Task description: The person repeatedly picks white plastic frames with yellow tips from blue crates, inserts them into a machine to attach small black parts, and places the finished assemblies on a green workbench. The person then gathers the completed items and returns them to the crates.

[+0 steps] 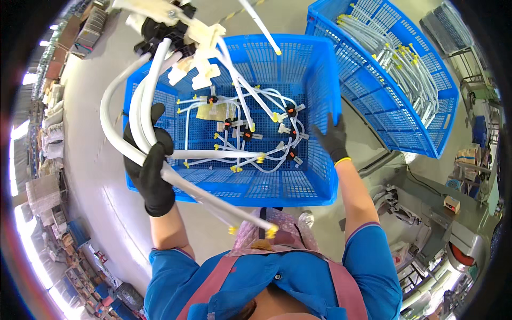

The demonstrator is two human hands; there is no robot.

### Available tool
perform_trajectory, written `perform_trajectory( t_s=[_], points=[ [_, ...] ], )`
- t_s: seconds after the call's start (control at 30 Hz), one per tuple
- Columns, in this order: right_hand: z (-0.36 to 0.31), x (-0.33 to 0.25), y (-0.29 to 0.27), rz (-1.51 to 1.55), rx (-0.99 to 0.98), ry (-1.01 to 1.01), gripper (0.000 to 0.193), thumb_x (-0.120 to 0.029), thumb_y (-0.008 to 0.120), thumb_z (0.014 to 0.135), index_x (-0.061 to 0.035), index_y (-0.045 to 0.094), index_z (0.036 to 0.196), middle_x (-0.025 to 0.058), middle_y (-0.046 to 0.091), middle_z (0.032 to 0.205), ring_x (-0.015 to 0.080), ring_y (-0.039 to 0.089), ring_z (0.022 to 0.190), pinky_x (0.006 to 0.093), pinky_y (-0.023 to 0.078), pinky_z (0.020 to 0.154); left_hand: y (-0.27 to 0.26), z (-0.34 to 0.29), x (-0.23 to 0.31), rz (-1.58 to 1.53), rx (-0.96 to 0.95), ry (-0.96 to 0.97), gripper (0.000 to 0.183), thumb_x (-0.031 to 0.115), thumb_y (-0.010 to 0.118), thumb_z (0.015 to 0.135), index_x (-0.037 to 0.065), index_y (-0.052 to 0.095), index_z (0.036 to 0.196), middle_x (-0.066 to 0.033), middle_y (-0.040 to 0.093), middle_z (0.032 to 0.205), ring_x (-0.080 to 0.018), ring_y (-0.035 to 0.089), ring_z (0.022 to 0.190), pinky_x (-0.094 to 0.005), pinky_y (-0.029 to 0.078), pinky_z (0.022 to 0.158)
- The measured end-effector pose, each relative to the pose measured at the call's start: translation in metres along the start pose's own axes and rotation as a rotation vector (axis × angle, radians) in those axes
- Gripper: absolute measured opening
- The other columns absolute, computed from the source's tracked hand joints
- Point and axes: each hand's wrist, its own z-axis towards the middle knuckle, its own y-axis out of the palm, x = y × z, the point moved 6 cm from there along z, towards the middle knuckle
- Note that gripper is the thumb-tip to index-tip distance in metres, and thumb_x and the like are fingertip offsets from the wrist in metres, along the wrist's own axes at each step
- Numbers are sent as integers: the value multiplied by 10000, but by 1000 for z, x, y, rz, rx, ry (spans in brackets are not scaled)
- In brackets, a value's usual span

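My left hand (148, 173), in a black glove, is closed around a bundle of thick white tubes (153, 93). Yellow caps sit on the tubes' free ends. Farther up, the bundle joins black connectors (160, 34) and cream plastic pieces (205, 40). Some of the held tubes hang over a blue crate (224, 198). Inside it lie several thin tube assemblies (285, 140) with black fittings and yellow caps. My right hand (333, 140), also gloved in black with a yellow cuff edge, is at the crate's right wall. Its fingers are spread, and no tube is in it.
A second blue crate (381, 85), tilted at the far right, holds many white tubes with yellow caps. Grey machinery (416, 197) with a small control box (452, 204) stands to the right. Shelves and boxes (45, 194) line the left side.
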Motion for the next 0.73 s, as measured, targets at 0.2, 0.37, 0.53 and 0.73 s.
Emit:
perform_trajectory(
  t_s=[0.2,0.37,0.53,0.73],
  points=[
    [-116,-144,-165,1170,-405,-538,802,-156,744,795,-99,302,1461,163,358,1474,315,412,1314,399,341,1080,66,-84,82,-74,153,208,640,132,579,794,-98,380,1358,-233,533,1269,-183,574,852,-265,458,768],
    [-171,-131,-290,963,-203,-535,889,-248,834,636,-19,383,1367,245,597,1139,392,615,1003,432,503,832,151,-184,194,709,22,1157,468,105,439,945,-46,367,1383,-262,488,1325,-316,624,1032,-354,514,862],
    [-237,-60,-342,949,-162,-590,542,-250,692,764,-31,510,1225,174,654,914,347,647,786,420,504,688,191,-265,238,80,-3,964,411,164,360,1000,13,377,1381,-308,276,1452,-419,460,1256,-428,441,1031],
    [-315,6,-409,691,140,-520,451,-189,687,726,-61,552,1137,161,658,908,335,650,781,430,510,680,205,-332,259,-360,-149,545,601,206,469,963,16,211,1471,-220,293,1488,-353,356,1355,-429,294,1133]
  ],
)
